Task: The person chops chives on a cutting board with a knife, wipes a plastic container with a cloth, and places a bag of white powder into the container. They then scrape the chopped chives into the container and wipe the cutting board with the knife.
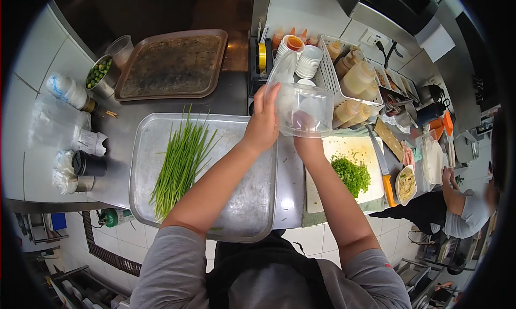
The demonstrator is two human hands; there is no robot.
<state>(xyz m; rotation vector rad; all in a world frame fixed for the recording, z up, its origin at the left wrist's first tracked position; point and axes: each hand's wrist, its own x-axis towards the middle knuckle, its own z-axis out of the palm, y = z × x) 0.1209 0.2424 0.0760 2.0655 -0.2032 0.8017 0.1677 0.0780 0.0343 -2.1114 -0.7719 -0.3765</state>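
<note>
Both my hands are at a clear plastic container point(317, 107), raised and tilted above the gap between a metal tray and a cutting board. My left hand point(264, 118) grips its left side, where a clear lid point(280, 72) stands up. My right hand point(305, 139) is at the near underside; its fingers show only dimly through the plastic, and their exact grip is blurred. Long green chives point(183, 161) lie on the metal tray point(242, 201). Chopped greens point(349, 175) are heaped on the white cutting board point(317, 193), beside a knife with an orange handle point(388, 188).
Behind the container are stacked white cups point(309, 61) and a white basket point(332, 75) with squeeze bottles point(357, 77). A brown tray point(172, 64) and a pot of small green fruits point(102, 75) stand back left. A bowl point(406, 184) is right. Another person point(465, 212) works far right.
</note>
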